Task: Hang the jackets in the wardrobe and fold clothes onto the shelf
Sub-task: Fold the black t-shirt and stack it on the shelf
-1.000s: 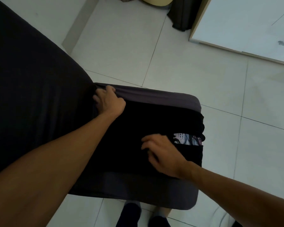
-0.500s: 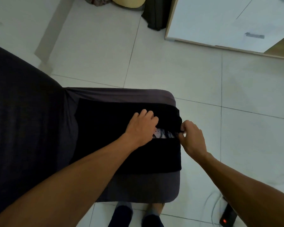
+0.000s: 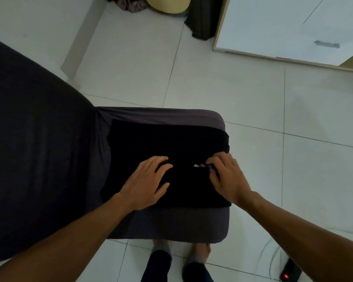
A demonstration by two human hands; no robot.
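A black garment (image 3: 167, 143) lies folded into a rectangle on the dark grey cushion (image 3: 171, 224) in front of me. A small patch of white print shows in the gap between its two folded edges. My left hand (image 3: 147, 182) rests flat on the near half of the garment, fingers spread. My right hand (image 3: 226, 176) sits at the right side, fingers curled and pinching the folded edge beside the white patch. The wardrobe (image 3: 283, 25), white with light wood edges, stands at the top right.
The grey cushion joins a large dark sofa (image 3: 29, 139) on the left. Pale floor tiles (image 3: 253, 98) surround it. A black device with a red light (image 3: 289, 274) and a white cable lie at the bottom right. A yellow round object (image 3: 167, 5) and dark cloth lie at the top.
My left hand moved from the far left corner onto the near middle of the garment. My right hand shifted to the right edge, and the fold closed over most of the white print.
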